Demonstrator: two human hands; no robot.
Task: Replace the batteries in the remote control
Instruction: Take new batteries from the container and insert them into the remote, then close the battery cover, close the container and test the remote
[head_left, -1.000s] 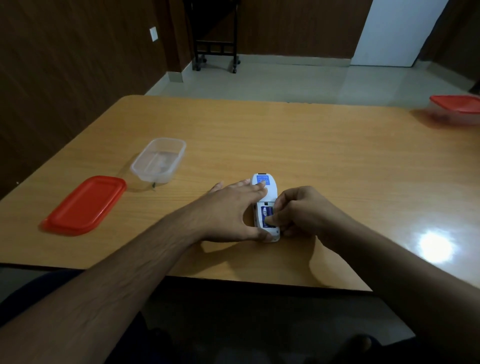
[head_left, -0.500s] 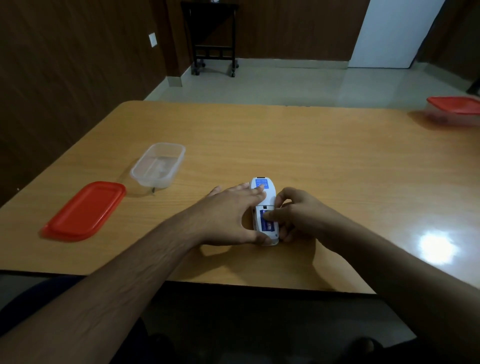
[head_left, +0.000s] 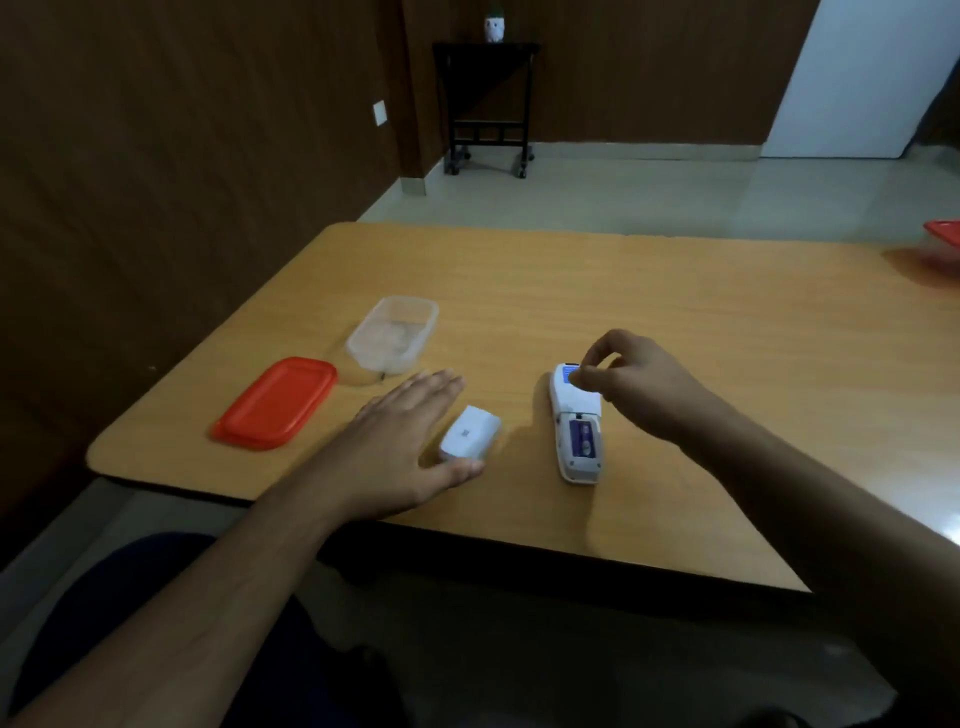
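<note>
The white remote control (head_left: 575, 410) lies face down on the wooden table (head_left: 675, 322), its long axis pointing away from me. Its battery compartment is open at the near end, and purple batteries (head_left: 582, 439) show inside. The white battery cover (head_left: 470, 434) lies on the table to the left of the remote. My left hand (head_left: 400, 447) rests flat with fingers spread, the cover sitting between thumb and forefinger. My right hand (head_left: 631, 382) hovers at the remote's far end, thumb and forefinger pinched together; I see nothing between them.
A clear plastic container (head_left: 392, 332) and its red lid (head_left: 275, 402) sit at the left of the table. Another red-lidded container (head_left: 944, 232) shows at the far right edge. The table's front edge runs just below my wrists. A black stand (head_left: 485, 104) is by the back wall.
The battery cover has come off the remote and now lies to its left. My left hand moved left with it. My right hand rose from the compartment to the remote's far end.
</note>
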